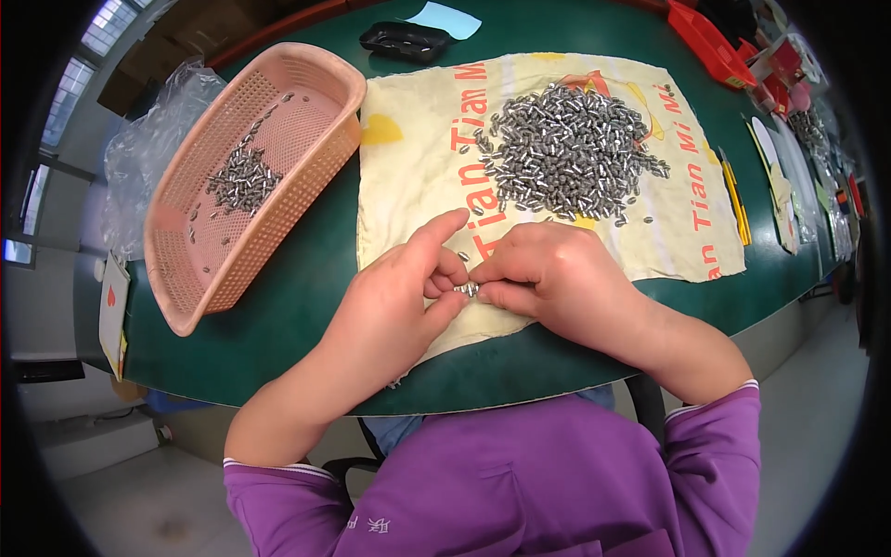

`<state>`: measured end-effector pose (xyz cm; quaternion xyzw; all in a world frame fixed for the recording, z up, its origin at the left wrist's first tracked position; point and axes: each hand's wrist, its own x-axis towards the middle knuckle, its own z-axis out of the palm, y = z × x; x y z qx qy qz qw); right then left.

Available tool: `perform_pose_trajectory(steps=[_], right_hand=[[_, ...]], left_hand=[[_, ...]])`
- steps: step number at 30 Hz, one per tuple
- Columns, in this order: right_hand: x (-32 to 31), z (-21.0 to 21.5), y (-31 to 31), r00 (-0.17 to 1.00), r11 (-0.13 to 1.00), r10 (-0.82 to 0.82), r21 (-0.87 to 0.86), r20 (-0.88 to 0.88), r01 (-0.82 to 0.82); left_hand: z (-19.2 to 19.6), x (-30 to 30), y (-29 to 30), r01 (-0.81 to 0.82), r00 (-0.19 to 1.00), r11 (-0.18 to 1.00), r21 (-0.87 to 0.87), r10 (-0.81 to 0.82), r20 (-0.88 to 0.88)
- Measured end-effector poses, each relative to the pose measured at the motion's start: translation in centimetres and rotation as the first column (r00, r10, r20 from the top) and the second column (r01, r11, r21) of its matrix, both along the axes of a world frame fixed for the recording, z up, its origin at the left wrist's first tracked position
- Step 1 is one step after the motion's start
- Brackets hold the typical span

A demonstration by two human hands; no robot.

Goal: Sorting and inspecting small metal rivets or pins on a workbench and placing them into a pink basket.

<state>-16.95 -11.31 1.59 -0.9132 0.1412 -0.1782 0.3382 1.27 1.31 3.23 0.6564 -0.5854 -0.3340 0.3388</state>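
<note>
Few small metal parts (471, 290) pinched at frame centre by left hand (390, 290) and right hand (563, 267); fingertips narrow, presumably since parts are tiny. Loose pile (571, 153) spread upper right on cloth (401, 204), likely against rolling; others contained by pink basket (297, 213), upper left.

Left hand (394, 292) and right hand (557, 271) both pinching little metal bits (471, 290) over the yellow cloth (413, 190), big shiny pile (566, 153) just beyond, pink basket (297, 206) off left.

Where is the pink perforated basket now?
In the head view, the pink perforated basket sits left on the green table, between clear plastic wrapping and yellow cloth.
</note>
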Motion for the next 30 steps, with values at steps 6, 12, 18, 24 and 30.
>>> perform_pose_trajectory(steps=[6,12,18,24,30], right_hand=[[0.1,-0.5,0.4,0.999,0.999,0.006,-0.049,0.048,-0.004],[-0.1,-0.5,0.6,0.998,0.999,0.015,-0.029,0.055,-0.013],[-0.4,-0.4,0.4,0.998,0.999,0.043,-0.013,0.035,-0.043],[-0.4,-0.3,0.3,0.998,0.999,0.053,0.002,0.024,-0.053],[-0.6,-0.1,0.2,0.998,0.998,0.065,0.014,0.016,-0.065]], left_hand=[[-1.1,-0.3,0.3,0.028,0.998,0.997,-0.076,-0.024,0.06],[-1.0,-0.4,0.4,0.053,0.997,0.998,-0.025,-0.052,0.051],[-1.2,-0.2,0.3,0.075,0.997,0.997,-0.024,-0.076,-0.008],[-1.1,0.0,0.3,0.09,0.995,0.996,-0.027,-0.089,0.034],[-0.8,0.0,0.3,0.102,0.995,0.995,-0.01,-0.102,0.021]])
